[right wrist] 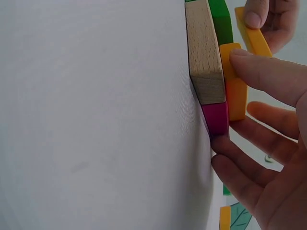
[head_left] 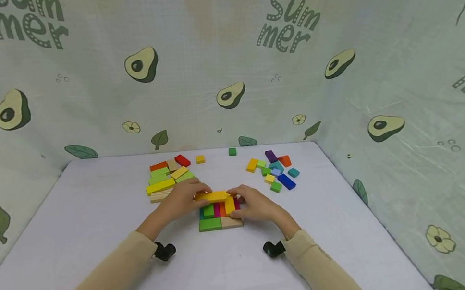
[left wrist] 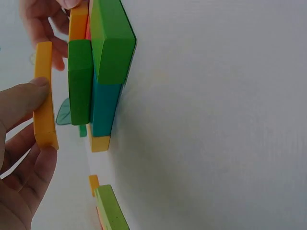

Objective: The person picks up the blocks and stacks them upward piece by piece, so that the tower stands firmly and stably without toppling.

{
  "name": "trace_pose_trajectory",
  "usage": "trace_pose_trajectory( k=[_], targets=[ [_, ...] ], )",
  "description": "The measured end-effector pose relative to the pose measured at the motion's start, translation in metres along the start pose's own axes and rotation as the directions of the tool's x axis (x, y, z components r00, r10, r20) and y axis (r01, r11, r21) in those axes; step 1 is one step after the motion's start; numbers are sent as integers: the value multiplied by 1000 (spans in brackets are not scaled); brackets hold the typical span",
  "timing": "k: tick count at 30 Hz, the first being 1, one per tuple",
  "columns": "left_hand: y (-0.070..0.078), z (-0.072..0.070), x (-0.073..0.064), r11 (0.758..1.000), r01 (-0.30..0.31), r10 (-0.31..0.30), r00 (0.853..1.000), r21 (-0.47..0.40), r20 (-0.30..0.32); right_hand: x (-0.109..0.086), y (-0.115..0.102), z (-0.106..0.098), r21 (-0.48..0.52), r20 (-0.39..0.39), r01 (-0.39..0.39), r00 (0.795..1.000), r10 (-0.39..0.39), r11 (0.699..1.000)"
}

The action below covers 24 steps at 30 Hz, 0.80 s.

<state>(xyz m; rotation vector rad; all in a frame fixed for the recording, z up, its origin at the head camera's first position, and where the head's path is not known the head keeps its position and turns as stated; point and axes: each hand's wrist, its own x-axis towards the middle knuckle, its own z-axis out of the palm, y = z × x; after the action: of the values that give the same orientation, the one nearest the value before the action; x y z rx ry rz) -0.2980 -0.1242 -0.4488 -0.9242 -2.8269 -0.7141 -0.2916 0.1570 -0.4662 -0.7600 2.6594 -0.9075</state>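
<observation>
My left hand (head_left: 182, 197) pinches a long yellow block (head_left: 216, 197) between thumb and fingers, lifted above the far side of a low block structure. In the left wrist view that block stands apart from the structure's dark green block (left wrist: 80, 81). My right hand (head_left: 257, 205) holds a second yellow block (head_left: 230, 206) on top of the structure, thumb at its near end, fingers toward the far end. The structure's front row has a green block (head_left: 210, 224) and a plain wooden block (head_left: 231, 222). A magenta block (right wrist: 216, 117) and a teal block (left wrist: 106, 108) show below.
Behind my left hand lies a group of blocks, among them a yellow block (head_left: 160, 186) and wooden planks (head_left: 160, 195). Loose coloured blocks, such as a blue block (head_left: 287, 181), lie at the right. One small green block (head_left: 232, 151) sits near the back cloth.
</observation>
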Motion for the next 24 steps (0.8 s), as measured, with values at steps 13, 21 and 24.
trace_pose_trajectory(
  k=[13,21,24],
  targets=[
    [4,15,8,999,47,-47,999,3,19,-1,-2,0,-4,-4,19,1000,-19,1000],
    [8,15,10,999,41,-41,999,1,31,-2,-1,0,-7,1,45,999,-45,999],
    [8,14,9,1000,26,-27,999,10,41,-2,0,-1,-6,3,50,999,-50,999]
  ],
)
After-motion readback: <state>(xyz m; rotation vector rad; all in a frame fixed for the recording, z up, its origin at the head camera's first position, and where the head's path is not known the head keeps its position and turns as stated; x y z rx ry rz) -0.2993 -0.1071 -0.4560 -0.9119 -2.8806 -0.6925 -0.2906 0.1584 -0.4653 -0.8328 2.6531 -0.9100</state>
